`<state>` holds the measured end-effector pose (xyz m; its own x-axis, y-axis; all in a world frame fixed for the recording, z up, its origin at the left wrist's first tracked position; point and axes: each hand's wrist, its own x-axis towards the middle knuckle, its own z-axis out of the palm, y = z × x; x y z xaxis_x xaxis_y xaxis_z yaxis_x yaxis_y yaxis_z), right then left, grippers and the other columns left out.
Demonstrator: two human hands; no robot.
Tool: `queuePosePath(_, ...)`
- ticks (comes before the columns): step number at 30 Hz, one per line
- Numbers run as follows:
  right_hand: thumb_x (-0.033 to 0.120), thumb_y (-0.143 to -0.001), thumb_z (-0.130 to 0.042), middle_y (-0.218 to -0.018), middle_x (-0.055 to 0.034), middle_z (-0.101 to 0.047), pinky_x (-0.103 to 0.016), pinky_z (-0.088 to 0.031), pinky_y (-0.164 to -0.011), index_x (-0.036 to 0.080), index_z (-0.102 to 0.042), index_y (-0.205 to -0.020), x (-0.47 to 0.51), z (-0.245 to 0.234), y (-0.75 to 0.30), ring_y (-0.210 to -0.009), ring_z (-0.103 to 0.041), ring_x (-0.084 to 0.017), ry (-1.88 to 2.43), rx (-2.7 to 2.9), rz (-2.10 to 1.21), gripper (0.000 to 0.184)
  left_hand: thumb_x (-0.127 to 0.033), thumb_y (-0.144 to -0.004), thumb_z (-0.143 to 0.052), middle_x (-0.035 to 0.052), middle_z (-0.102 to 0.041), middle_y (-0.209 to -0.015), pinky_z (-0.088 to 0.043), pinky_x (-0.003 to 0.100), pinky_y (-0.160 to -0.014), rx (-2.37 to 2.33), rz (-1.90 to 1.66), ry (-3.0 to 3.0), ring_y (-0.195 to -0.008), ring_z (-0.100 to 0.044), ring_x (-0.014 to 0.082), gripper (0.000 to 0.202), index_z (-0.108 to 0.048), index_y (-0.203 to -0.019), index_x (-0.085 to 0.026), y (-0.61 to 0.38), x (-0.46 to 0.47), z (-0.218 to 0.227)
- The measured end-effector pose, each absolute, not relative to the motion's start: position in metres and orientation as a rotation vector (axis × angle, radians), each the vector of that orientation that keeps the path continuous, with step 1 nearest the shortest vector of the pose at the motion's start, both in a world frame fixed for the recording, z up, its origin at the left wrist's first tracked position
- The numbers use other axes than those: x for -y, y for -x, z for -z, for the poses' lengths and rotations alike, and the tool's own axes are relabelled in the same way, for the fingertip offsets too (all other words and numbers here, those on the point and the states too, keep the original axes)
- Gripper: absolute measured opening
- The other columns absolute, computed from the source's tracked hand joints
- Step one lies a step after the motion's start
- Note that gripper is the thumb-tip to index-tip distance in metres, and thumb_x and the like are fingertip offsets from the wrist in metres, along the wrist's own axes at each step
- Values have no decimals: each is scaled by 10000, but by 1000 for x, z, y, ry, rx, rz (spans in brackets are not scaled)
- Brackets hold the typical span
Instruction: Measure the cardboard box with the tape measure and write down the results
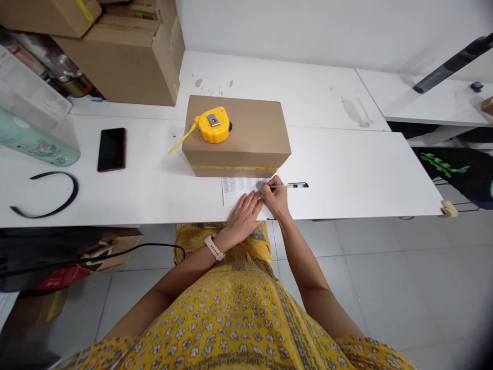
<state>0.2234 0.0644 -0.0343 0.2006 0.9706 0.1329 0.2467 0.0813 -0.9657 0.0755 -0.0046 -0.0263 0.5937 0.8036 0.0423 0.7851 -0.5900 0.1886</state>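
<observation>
Head view: from a yellow, flower-printed garment (215, 313), both bare forearms reach forward and converge at the worktop's (346, 174) near edge. The left hand (243, 218), a pale pink watch (214, 248) on its wrist, lies palm down, its fingers extended and gripping nothing, partly over a white sheet of paper (230, 201) printed with columns of small dark marks. The right hand (275, 198) bends inward beside it, fingers pinched round a clear-barrelled pen (295, 185) with black ends; the pen slants low over the sheet, its tail pointing right. Grey floor tiles (385, 267) show below the smooth white worktop. Left on it are a curved black band (72, 192), a dark, glossy phone (112, 149) and a mint-green cylindrical bottle (42, 142). Just beyond the paper sits an oblong, matte brown cardboard box (256, 126), yellow tape (234, 168) along its near face. On its top rests a rounded yellow tape measure (213, 128) with a metal clip. Larger cartons (119, 61) stand far left, before a plain white wall (288, 31).
</observation>
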Motion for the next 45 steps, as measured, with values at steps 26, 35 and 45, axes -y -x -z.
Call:
queuePosePath(26, 287, -752, -581, -578, 75, -428, -269, -320, -577, 250, -416, -682, -67, 34, -226, -583, -378, -114, 1389, 1279, -858, 183, -434, -993, -596, 209, -324, -1676, -197, 495, -1314, -1343, -208, -2665, -1586, -251, 319, 699, -419, -1549, -49, -75, 5, 26)
queuePosePath(35, 276, -754, -584, -582, 74, -421, -269, -318, -578, 248, -415, -673, -67, 33, -225, -591, -374, -114, 1412, 1253, -857, 190, -428, -996, -580, 205, -312, -1682, -174, 492, -1323, -1341, -215, -2646, -1594, -227, 312, 689, -408, -1558, -67, -75, 5, 28)
queuePosePath(45, 272, -762, -580, -584, 75, -404, -265, -313, -570, 252, -403, -679, -66, 32, -225, -592, -361, -115, 1421, 1259, -831, 198, -426, -995, -586, 216, -324, -1674, -181, 489, -1322, -1336, -210, -2657, -1592, -234, 319, 702, -404, -1555, -44, -75, 5, 27)
